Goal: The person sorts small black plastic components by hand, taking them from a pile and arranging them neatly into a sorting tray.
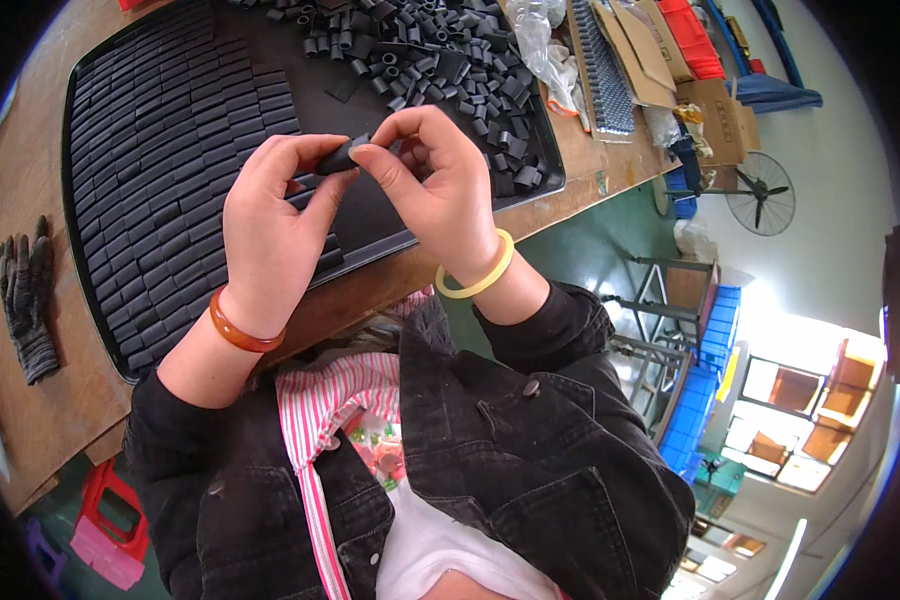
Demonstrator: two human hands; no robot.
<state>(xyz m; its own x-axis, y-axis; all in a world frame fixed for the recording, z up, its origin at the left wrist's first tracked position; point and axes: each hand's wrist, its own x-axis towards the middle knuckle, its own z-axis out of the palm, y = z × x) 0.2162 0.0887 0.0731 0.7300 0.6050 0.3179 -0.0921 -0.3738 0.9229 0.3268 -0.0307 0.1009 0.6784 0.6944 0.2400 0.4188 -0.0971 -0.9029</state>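
Note:
Both hands meet over a large black tray (378,225). A short black tube-like piece (338,160) sits between them. My left hand (275,215) pinches its near end with thumb and fingertips. From the other side, the thumb and forefinger of my right hand (435,185) close on its far end. Neat rows of similar black pieces (160,150) fill the left part of the tray, side by side. Farther back and to the right lies a loose heap of short black tubes (420,60), some showing hollow ends.
A dark work glove (30,300) lies on the wooden table (65,420) to the left. Clear plastic bags (545,50), a grey ridged sheet (602,75) and cardboard (640,50) stand right of the tray. A red plastic stool (110,525) is below the table; a fan (760,195) stands beyond.

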